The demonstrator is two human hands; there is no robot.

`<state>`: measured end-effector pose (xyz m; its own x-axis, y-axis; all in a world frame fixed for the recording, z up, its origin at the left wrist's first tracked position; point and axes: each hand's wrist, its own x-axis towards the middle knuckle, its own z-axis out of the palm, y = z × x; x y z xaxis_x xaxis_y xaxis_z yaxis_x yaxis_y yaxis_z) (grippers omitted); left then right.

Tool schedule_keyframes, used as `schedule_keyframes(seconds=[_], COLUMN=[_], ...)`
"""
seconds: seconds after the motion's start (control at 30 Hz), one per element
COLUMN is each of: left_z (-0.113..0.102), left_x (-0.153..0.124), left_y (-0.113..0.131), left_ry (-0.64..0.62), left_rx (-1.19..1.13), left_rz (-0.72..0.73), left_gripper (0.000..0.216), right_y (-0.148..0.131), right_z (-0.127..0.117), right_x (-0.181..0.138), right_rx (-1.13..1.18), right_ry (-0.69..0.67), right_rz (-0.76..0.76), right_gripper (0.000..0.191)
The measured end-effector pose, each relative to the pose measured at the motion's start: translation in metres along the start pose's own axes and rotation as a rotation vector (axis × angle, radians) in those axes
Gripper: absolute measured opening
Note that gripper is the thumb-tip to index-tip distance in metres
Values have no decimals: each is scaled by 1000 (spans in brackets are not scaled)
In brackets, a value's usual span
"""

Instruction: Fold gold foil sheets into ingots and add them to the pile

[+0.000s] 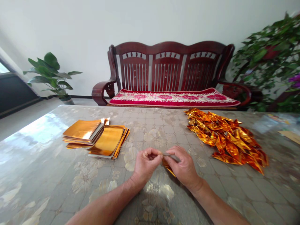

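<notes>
Left hand (145,164) and right hand (187,165), lower centre, both pinching gold foil piece (170,169). Foil sheets (109,140) stacked left of centre; folded foil pile (231,139) right.

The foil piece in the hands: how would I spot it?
Start at the wooden bench and find the patterned table before it. At the table's near middle, the left hand and right hand hold the foil piece, gold and grey. Unlike the flat stacks and the crinkled heap, it alone is in hand.
</notes>
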<state>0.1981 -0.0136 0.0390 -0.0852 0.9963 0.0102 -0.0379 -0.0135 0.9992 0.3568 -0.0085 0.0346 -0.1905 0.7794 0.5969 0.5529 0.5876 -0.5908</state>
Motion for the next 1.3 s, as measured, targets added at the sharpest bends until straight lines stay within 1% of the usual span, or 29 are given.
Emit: schedule_keyframes(seconds=[0.13, 0.37, 0.5, 0.63, 0.83, 1.13, 1.3], left_z=[0, 1, 1, 1, 1, -2, -3], left_x=[-1, -4, -3, -2, 0, -1, 0], left_y=[3, 2, 3, 3, 3, 9, 12], left_ry=[30, 33, 35, 29, -7, -61, -69], left_rx=[41, 87, 79, 44, -69, -133, -144], left_rz=[13, 27, 16, -2, -71, -66, -70], left_gripper=[13, 10, 10, 12, 14, 33, 27], right_y=[-5, -6, -5, -4, -4, -5, -6], right_z=[0, -2, -3, -5, -7, -12, -13], right_x=[2, 3, 3, 3, 3, 4, 5], right_rx=[-71, -82, -103, -135, -162, -154, -169], right_ry=[61, 67, 72, 76, 64, 46, 33], right_rz=[-67, -148, -200, -240, -290, -323, -345], right_gripper=[11, 8, 11, 15, 19, 24, 27])
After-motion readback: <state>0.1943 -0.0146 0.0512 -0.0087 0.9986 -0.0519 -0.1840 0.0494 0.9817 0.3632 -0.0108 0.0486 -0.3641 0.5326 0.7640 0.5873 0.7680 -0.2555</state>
